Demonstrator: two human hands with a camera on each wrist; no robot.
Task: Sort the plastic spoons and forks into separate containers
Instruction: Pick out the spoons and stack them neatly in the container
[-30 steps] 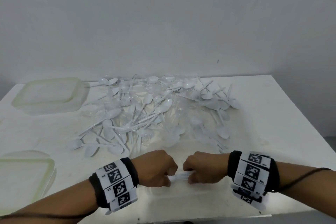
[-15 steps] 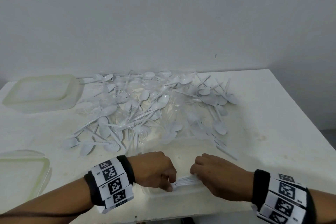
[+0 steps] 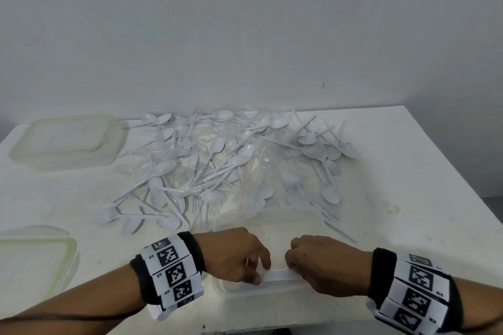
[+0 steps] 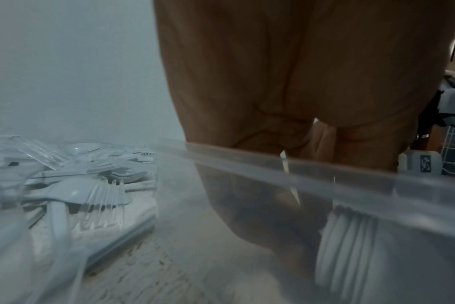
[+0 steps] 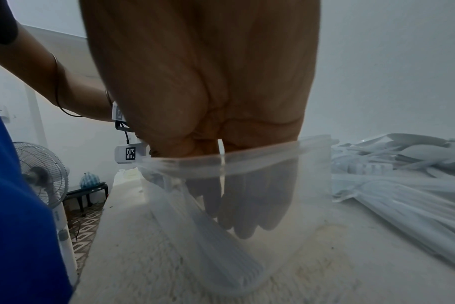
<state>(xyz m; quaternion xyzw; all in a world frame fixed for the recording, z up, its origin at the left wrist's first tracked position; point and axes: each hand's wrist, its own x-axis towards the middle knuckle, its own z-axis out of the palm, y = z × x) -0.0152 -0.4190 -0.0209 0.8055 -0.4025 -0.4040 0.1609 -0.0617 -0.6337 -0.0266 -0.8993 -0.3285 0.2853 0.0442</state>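
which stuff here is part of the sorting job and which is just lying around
In the job: bundle of forks, left hand, right hand, clear tub, cutlery pile, far container.
Lying about: lid, fan.

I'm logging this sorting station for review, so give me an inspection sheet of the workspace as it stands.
Surface: white table, stained.
Job's things: mixed pile of spoons and forks; bundle of forks inside clear container.
Clutter: lidded tub far left; another container near left.
Grippers: left hand and right hand each grip one end of the bundle.
Cables: thin cord along the left forearm.
Surroundings: plain wall; standing fan.
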